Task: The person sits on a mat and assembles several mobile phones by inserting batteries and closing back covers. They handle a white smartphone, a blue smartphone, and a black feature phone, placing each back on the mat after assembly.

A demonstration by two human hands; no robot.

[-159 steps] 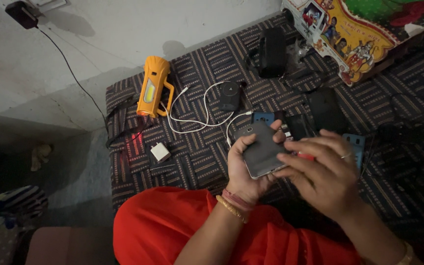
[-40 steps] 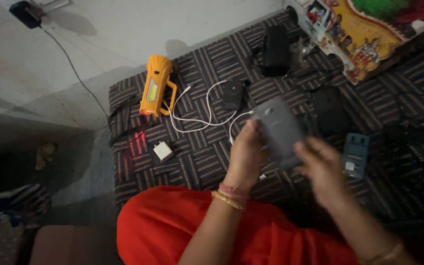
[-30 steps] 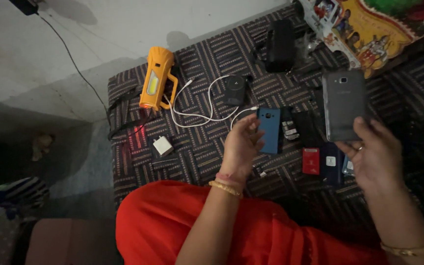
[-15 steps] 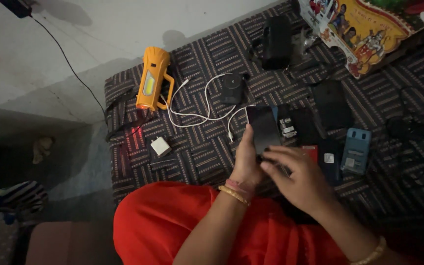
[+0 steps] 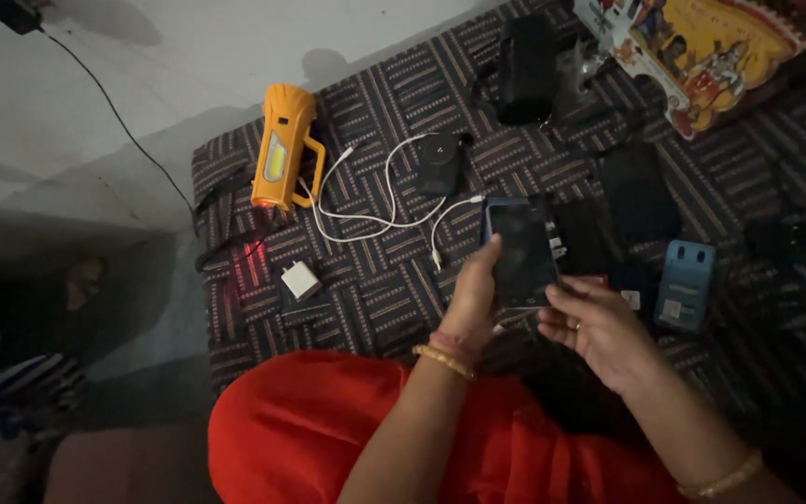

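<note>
This looks like a home, with work done seated on the floor: a dark woven mat with a striped block pattern (image 5: 403, 280) lies against a bare pale plaster wall (image 5: 170, 56) at 11 o'clock (a thin black cable (image 5: 123, 121) trails down it).

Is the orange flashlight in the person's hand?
No, the orange flashlight lies on the patterned mat near the wall, while the left hand holds a dark phone.

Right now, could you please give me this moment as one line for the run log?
left hand: holds dark phone | right hand: fingers at phone's lower edge | mat: orange torch, white cable
</note>
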